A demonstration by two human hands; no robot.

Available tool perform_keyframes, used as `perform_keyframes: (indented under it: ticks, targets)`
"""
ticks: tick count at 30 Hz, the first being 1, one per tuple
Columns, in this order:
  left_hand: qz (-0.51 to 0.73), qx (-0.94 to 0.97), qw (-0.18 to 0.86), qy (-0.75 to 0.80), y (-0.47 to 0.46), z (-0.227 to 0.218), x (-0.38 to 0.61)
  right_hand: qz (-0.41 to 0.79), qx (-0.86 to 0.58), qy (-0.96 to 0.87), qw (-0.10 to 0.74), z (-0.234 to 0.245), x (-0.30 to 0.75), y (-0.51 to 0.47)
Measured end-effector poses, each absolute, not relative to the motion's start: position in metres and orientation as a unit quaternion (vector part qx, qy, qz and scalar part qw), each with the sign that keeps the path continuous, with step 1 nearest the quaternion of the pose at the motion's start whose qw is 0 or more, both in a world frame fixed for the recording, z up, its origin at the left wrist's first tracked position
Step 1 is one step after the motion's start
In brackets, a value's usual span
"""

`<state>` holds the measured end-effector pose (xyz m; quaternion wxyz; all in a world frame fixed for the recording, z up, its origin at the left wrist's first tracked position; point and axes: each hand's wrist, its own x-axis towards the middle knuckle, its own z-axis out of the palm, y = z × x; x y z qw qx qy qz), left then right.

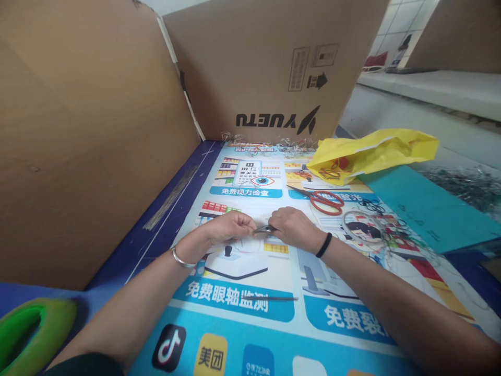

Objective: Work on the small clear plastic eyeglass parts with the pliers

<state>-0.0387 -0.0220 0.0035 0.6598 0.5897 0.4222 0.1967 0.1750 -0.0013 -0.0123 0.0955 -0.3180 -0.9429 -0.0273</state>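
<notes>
Got my right hand [291,224] wrapped round the pliers [266,228], nose toward 9 o'clock at my left hand [236,225], pinched, can't tell on what; looks midway, straight wires [171,199] at 10 seem unworked, dark loops [368,205] at 2 maybe done

Small tool [266,228] seemingly dark grey, scissors [314,197] red-handled, bag [376,154] yellow, ring [58,324] green

The right hand [291,228] grips what look like pliers [265,228] near the left hand's [231,226] curled fingers [246,222].
</notes>
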Motion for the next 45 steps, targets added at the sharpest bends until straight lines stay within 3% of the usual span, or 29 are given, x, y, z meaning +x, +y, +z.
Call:
perform_keyframes:
  ticks: [13,29,45]
  targets:
    - [0.219,0.625,0.61,0.434,-0.02,0.007,-0.038,0.024,-0.374,-0.921,0.11,-0.015,0.18,0.004]
    - [0.254,0.62,0.559,0.489,-0.022,0.007,-0.031,-0.096,-0.381,-0.917,0.068,-0.004,0.174,-0.008]
    - [0.264,0.662,0.489,0.502,-0.021,-0.004,-0.032,-0.112,-0.396,-0.911,0.039,-0.004,0.173,-0.007]
